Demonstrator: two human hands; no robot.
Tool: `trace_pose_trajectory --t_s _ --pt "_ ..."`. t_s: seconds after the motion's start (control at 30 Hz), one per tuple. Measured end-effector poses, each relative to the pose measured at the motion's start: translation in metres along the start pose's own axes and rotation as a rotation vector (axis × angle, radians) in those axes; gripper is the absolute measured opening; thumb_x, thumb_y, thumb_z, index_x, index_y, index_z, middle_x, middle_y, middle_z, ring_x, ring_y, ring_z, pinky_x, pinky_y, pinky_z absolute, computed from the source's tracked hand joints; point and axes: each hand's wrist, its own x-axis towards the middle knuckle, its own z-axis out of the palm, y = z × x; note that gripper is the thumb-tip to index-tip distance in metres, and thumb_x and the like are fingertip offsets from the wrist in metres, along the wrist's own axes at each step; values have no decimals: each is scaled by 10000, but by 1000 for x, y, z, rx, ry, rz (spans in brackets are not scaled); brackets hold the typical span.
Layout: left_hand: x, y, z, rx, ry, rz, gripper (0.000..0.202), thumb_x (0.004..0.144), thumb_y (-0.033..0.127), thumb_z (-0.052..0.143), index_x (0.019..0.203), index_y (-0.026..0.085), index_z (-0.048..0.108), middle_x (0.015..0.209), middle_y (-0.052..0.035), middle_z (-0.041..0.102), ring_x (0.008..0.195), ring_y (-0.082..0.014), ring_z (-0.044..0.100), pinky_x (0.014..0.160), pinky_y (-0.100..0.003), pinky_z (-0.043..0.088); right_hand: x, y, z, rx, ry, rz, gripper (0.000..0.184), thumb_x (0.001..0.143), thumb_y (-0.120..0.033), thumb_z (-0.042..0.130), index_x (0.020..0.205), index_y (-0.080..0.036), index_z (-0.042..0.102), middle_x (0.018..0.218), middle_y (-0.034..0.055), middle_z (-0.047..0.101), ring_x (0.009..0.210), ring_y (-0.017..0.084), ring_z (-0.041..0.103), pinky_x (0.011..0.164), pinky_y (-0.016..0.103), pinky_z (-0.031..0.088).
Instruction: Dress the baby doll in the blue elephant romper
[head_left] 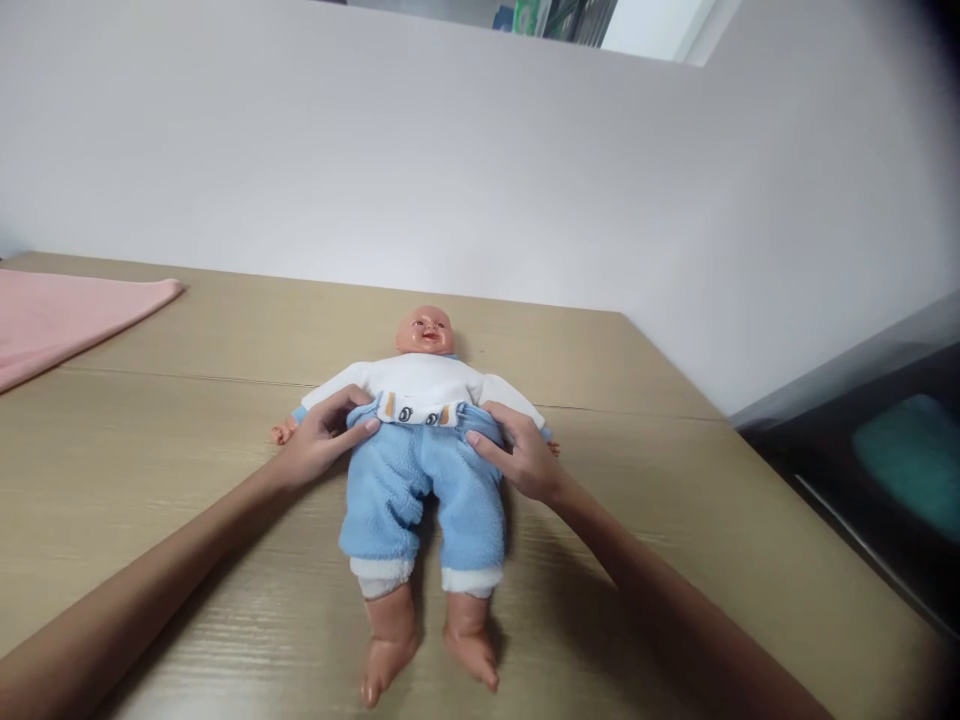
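Observation:
A baby doll (425,333) lies on its back on the wooden table, head away from me and bare feet toward me. It wears a white top (420,376) with blue cuffs and fluffy blue trousers (386,480) with white leg cuffs. My left hand (330,430) pinches the waistband on the left side, its thumb on the front of the cloth. On the right side, my right hand (521,450) grips the waistband the same way. Between them shows a white patch (418,410) with printed eyes. Fingertips tucked behind the cloth are partly hidden.
A pink cloth (67,315) lies at the table's far left. The tabletop (187,420) meets a pale wall (360,160) at the back. Beyond the table's right edge is a dark object with a teal part (911,460), which I cannot make out.

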Motion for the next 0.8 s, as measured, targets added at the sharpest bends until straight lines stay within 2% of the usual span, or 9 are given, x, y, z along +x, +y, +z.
trace_pose_trajectory --t_s 0.1,0.2,0.27,0.37,0.47,0.57,0.67,0.8 --pt "8 4 5 2 63 42 458 1019 665 806 974 234 657 915 2 584 842 -183 523 770 -299 429 17 -13 -1 4 -47 -56 281 1012 -515 708 928 -253 653 884 4 606 851 233 564 833 367 488" --pt "13 0 13 -113 115 -126 480 1022 725 764 1079 273 616 767 53 520 675 -160 432 627 -278 353 37 -3 13 127 23 16 381 1066 -619 627 928 -264 623 909 9 620 891 243 603 879 377 529" --pt "13 -4 15 -140 132 -199 494 1005 737 765 1084 275 608 748 60 513 652 -161 416 605 -280 345 45 14 23 189 107 92 456 1055 -704 604 932 -265 618 927 17 652 919 256 638 902 391 555" --pt "8 -10 12 -39 136 -200 451 982 682 769 965 250 644 874 4 600 805 -206 527 749 -322 459 42 38 30 180 157 161 535 1019 -776 623 882 -259 619 882 17 655 900 263 639 900 402 555" --pt "1 -15 7 65 126 -238 366 917 596 796 866 260 659 952 -45 655 959 -288 588 895 -389 499 23 48 24 160 156 172 520 1001 -752 655 835 -262 613 850 13 628 870 263 604 916 420 538" --pt "-5 -18 7 89 175 -250 362 880 617 822 914 278 699 972 -63 699 1039 -346 619 929 -424 523 1 48 18 174 154 183 451 989 -685 698 825 -275 605 844 9 601 861 268 587 909 425 543" --pt "-6 -20 14 32 189 -236 418 954 673 777 1017 265 711 1017 -42 708 1055 -310 631 968 -402 526 -10 52 21 213 188 211 407 1005 -675 693 934 -277 644 898 13 628 893 270 616 915 420 567" --pt "-1 -25 23 -224 237 -258 487 970 695 802 1134 246 709 1149 -45 756 1102 -263 674 980 -350 526 -1 64 33 282 255 249 447 1066 -717 589 1060 -273 644 1040 46 715 1020 280 686 996 436 604"
